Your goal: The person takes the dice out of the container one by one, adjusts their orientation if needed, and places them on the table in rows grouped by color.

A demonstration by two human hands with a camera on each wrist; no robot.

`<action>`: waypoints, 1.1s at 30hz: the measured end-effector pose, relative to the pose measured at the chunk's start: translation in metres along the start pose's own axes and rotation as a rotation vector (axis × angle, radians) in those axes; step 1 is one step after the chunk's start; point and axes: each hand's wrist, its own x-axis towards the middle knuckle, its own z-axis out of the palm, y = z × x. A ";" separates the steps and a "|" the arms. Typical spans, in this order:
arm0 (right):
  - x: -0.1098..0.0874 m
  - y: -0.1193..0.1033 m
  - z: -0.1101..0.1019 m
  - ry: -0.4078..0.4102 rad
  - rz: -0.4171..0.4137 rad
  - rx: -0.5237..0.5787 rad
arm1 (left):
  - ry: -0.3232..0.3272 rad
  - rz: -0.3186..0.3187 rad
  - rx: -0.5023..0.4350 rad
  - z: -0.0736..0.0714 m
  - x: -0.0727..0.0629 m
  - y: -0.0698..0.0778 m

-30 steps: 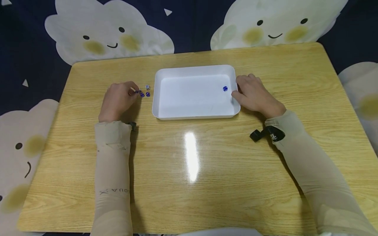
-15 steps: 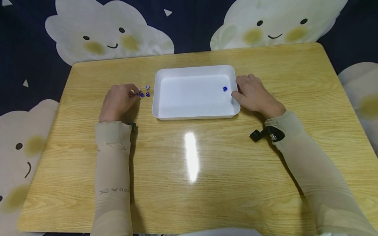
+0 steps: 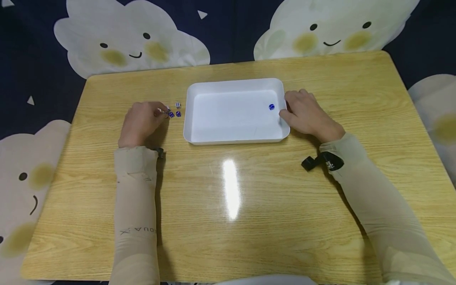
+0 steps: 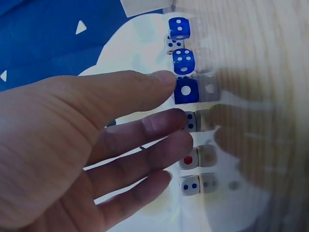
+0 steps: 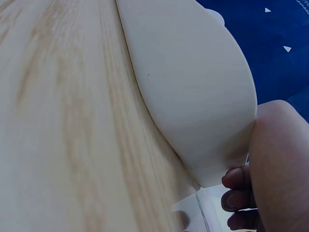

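My left hand (image 3: 139, 122) reaches to a small cluster of dice left of the white tray. In the left wrist view, the thumb tip meets the edge of a blue die (image 4: 186, 90) showing one dot, and the index fingertip partly covers a white die (image 4: 191, 121). The fingers are extended and a gap shows between thumb and index finger. Two more blue dice (image 4: 183, 61) stand beyond the thumb. White dice (image 4: 189, 185) stand beside the other fingertips. My right hand (image 3: 308, 114) grips the right end of the white tray (image 3: 235, 139), thumb over its rim. One blue die (image 3: 272, 107) lies inside the tray.
The wooden table (image 3: 199, 233) carries the tray and dice. A dark cloth with smiling clouds (image 3: 231, 31) hangs along the far edge and sides. Something white and rounded (image 3: 265, 280) shows at the near edge.
My left hand has shifted slightly toward the near side, and its fingertips sit differently at the dice. The right hand, tray and the die inside it have stayed put.
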 end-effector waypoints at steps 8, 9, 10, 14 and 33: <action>-0.001 0.001 0.000 -0.015 0.017 -0.005 | 0.080 0.022 0.004 0.001 0.002 0.002; 0.000 0.001 0.000 -0.016 0.019 -0.006 | 0.091 0.024 0.004 0.001 0.003 0.002; 0.000 0.001 0.000 -0.017 0.019 -0.007 | 0.098 0.025 0.001 0.001 0.003 0.002; 0.001 0.000 0.002 -0.017 0.024 -0.003 | 0.133 0.033 -0.005 0.000 0.004 0.003; 0.012 -0.013 0.010 -0.007 -0.037 0.020 | 0.227 0.302 0.042 0.009 0.002 0.058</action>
